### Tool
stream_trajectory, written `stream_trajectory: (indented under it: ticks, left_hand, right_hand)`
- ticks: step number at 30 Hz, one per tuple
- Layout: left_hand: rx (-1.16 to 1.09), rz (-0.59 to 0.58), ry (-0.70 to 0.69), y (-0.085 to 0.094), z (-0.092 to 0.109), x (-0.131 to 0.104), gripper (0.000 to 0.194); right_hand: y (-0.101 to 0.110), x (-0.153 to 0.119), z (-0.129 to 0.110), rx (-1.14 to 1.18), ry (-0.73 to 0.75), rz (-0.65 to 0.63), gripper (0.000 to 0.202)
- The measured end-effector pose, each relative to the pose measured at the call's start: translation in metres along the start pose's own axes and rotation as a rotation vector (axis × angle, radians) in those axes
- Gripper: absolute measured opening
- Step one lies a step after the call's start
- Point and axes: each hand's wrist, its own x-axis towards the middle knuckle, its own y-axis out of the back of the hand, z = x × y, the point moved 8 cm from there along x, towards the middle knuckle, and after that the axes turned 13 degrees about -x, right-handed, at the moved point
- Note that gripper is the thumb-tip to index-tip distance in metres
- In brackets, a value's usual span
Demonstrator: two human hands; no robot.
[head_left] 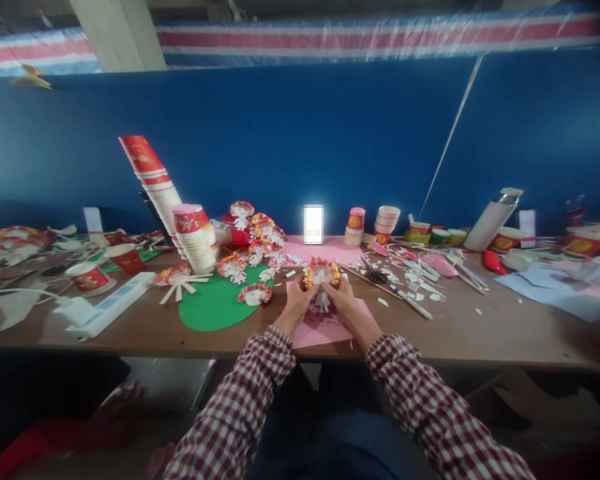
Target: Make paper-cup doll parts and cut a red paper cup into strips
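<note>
Grips red-and-yellow-rimmed white paper figure (pixel 321 275) with nearly closed left hand (pixel 299 300) at 7 o'clock and nearly closed right hand (pixel 344 300) at 5 o'clock, over flat pink paper sheet (pixel 313 335).

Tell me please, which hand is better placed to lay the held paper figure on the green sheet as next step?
Probably the left hand: it holds one side of the paper figure and is nearer the green sheet. The right hand holds the other side, farther from that sheet.
</note>
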Motion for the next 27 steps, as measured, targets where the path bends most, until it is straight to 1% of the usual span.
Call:
stream_trajectory:
  ticks: [4,11,15,18,24,27]
  left_hand:
    - [-0.012,0.011,0.009,-0.0003,0.0002,-0.0009,0.044]
    - [-0.017,-0.029,-0.003,-0.0026,0.0007,-0.0012,0.043]
    - [0.011,-0.028,-0.020,-0.0025,0.0026,-0.0011,0.042]
    - [0.009,-0.014,-0.005,-0.0021,0.0020,-0.0012,0.042]
    - [0.022,-0.006,-0.003,-0.0011,0.0015,-0.0011,0.043]
    - [0.036,-0.014,-0.025,-0.0003,0.0016,-0.0005,0.045]
  right_hand:
    - [0.0003,0.0003,0.0001,0.007,0.004,0.005,0.045]
    - [0.0033,0.0020,0.0045,-0.058,-0.004,0.033,0.038]
    - [0.0059,0.0012,0.0035,-0.104,-0.010,0.049,0.036]
    - [0.0075,0.0002,0.0014,-0.147,-0.013,0.061,0.034]
    - [0.0018,-0.0008,-0.0009,-0.044,0.009,0.013,0.033]
    - [0.0016,-0.0015,-0.0006,-0.035,-0.010,0.019,0.037]
